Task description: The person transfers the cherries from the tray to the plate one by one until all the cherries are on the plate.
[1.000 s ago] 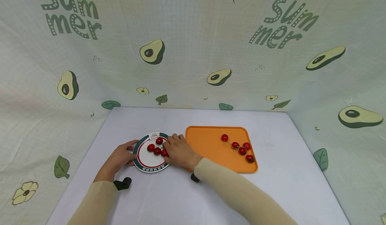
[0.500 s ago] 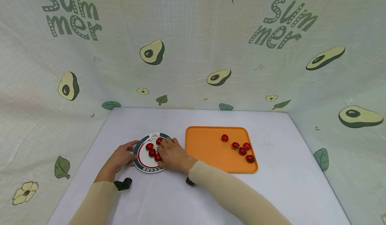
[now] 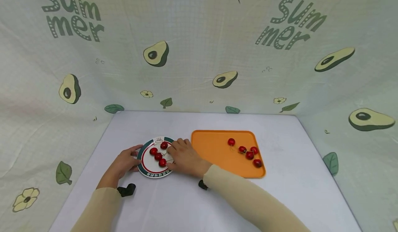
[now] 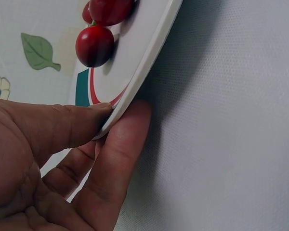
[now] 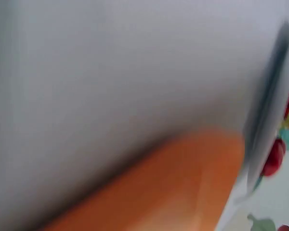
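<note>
Left fingers (image 4: 123, 149) pinch the plate (image 4: 140, 44) holding cherries (image 4: 95, 45).

The right hand (image 3: 187, 160) is hiding the right rim of the plate (image 3: 150, 165); what it is touching is hard to tell. In the right wrist view the tray (image 5: 183, 185) is blurring. The frame is cutting off both sleeves (image 3: 97, 211); lettering (image 3: 158, 174) on the near rim is looking unreadably small.
</note>
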Action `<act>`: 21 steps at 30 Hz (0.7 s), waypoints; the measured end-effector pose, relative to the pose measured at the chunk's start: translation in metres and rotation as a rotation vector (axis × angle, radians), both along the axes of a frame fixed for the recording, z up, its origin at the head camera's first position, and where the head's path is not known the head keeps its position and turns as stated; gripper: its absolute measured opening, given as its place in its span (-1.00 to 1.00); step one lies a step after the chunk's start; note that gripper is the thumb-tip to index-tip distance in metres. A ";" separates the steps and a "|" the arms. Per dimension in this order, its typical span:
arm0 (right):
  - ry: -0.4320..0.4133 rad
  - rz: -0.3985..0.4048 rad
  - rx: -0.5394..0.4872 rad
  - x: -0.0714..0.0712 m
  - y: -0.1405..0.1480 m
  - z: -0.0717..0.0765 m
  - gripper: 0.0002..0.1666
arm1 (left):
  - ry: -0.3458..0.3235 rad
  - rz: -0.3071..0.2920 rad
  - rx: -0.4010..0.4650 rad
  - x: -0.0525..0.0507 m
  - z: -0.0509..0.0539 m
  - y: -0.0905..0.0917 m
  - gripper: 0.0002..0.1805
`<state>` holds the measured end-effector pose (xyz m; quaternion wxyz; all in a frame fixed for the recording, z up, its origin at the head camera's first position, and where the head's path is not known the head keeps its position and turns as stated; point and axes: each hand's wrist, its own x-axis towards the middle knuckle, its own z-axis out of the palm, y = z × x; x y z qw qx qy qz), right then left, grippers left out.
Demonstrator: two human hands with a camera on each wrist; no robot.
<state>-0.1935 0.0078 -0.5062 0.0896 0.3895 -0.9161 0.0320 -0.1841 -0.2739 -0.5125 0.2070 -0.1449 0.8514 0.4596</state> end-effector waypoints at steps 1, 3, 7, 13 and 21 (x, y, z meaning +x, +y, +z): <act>0.007 -0.007 -0.002 -0.001 0.006 0.002 -0.47 | -0.002 0.001 -0.003 0.000 0.000 0.000 -0.14; 0.013 -0.017 -0.022 -0.002 0.019 0.007 -0.49 | -0.005 0.005 -0.008 -0.001 0.000 0.000 -0.14; 0.016 -0.057 -0.062 -0.004 0.051 0.015 -0.53 | -0.009 0.007 -0.014 0.000 0.000 0.000 -0.14; 0.017 -0.110 -0.120 -0.007 0.105 0.017 -0.59 | -0.013 0.007 -0.011 0.002 0.000 -0.001 -0.14; 0.074 -0.190 -0.128 -0.001 0.184 0.023 -0.60 | -0.001 0.003 -0.002 0.001 -0.001 0.001 -0.13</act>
